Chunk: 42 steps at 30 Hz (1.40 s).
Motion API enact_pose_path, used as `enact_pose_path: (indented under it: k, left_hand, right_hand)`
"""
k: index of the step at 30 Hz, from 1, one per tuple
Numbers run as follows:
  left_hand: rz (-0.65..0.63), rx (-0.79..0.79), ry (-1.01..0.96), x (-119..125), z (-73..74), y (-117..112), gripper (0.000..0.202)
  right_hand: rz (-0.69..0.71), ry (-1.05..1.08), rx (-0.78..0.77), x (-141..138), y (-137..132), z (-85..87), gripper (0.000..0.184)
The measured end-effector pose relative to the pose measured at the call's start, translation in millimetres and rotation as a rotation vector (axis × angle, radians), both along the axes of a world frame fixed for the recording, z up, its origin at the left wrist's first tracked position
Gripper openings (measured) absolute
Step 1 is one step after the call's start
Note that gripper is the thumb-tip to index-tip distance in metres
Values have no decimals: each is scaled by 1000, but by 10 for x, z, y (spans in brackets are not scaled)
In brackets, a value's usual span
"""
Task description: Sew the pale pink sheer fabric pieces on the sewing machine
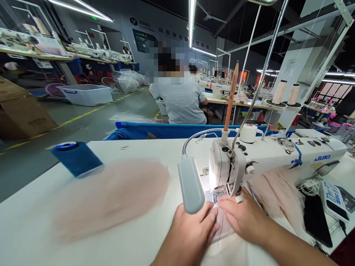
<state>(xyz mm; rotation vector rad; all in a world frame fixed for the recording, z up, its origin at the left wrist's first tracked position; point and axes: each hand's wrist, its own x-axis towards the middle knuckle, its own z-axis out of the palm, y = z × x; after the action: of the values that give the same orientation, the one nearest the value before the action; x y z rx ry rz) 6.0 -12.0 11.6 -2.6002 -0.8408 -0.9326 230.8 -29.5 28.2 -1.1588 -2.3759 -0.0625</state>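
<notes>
A white Juki sewing machine (280, 155) stands on the white table (33, 221). Under its needle lies a strip of pale pink sheer fabric (222, 231). My left hand (191, 232) rests on the fabric just below the machine's grey lamp head (190, 184), fingers bent and pressing down on the cloth. My right hand (244, 218) lies on the fabric right of the presser foot, fingers flat and pointing at the needle. More pink fabric (277, 195) bunches under the machine arm. A blurred pink piece (111, 195) lies to the left on the table.
A blue thread cone (76, 157) lies on the table's left. A black phone (316, 221) and control box (334, 199) sit at right. Two thread spools (287, 92) stand on a rack behind. A person in a grey shirt (180, 99) sits ahead, back turned. A cardboard box (22, 111) stands left.
</notes>
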Motion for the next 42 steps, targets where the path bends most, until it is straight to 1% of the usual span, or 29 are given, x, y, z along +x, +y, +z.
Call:
enact_pose_path:
  k: [4,10,12,14,15,17,18,19,20,21,22,23,25,26,29,31,34,37,40,42]
  left_hand:
    - [7,-3,10,-3,-23,10,15]
    - [4,-23,27,-13,-26,26,13]
    - [-3,-43,18,-17,-12,26,13]
    - [-23,-85,-4,-18,3,23,15]
    - [-35,-119,-20,-18,6,21,16]
    - [-61,-193,-72,-21,-2,21,19]
    - [-72,-235,-97,-26,-14,24,22]
    - [-85,-277,-115,-35,-31,32,25]
    - [-100,-316,-132,-46,-50,43,30]
    - [-112,-353,-144,-59,-70,59,36]
    - [-120,-389,-153,-73,-87,78,41]
    - [-125,-424,-159,-86,-99,99,45]
    - [-128,-482,-169,-98,-100,142,49]
    - [-130,-505,-169,-95,-88,161,47]
    - [-126,-531,-172,-53,-25,198,29]
    - [-116,-520,-191,-11,10,208,21]
    - [-120,-494,-220,29,14,216,19]
    - [-146,-471,-227,24,-27,229,23]
    - [-170,-459,-231,-3,-62,241,28]
    - [-183,-454,-231,-17,-71,243,28]
  right_hand:
    - [-11,1,-33,-8,15,-4,27]
    - [-5,9,-39,0,17,20,28]
    - [-20,14,-25,13,-9,39,22]
    - [-16,9,-40,28,-62,62,7]
    - [10,1,-65,34,-98,73,9]
    - [92,-27,-128,44,-174,90,31]
    - [133,-42,-152,48,-209,95,39]
    - [159,-56,-169,51,-238,97,39]
    - [169,-66,-177,56,-259,98,33]
    - [164,-63,-186,61,-270,99,23]
    - [153,-40,-198,67,-271,101,12]
    - [136,6,-217,75,-263,106,6]
    - [89,160,-266,90,-229,130,12]
    - [65,254,-299,96,-208,149,14]
    - [24,505,-419,105,-154,214,22]
    - [24,591,-486,105,-134,244,24]
    - [19,617,-514,102,-129,260,27]
    - [27,586,-505,104,-137,273,31]
    - [59,502,-446,113,-140,280,36]
    - [91,437,-381,122,-137,266,40]
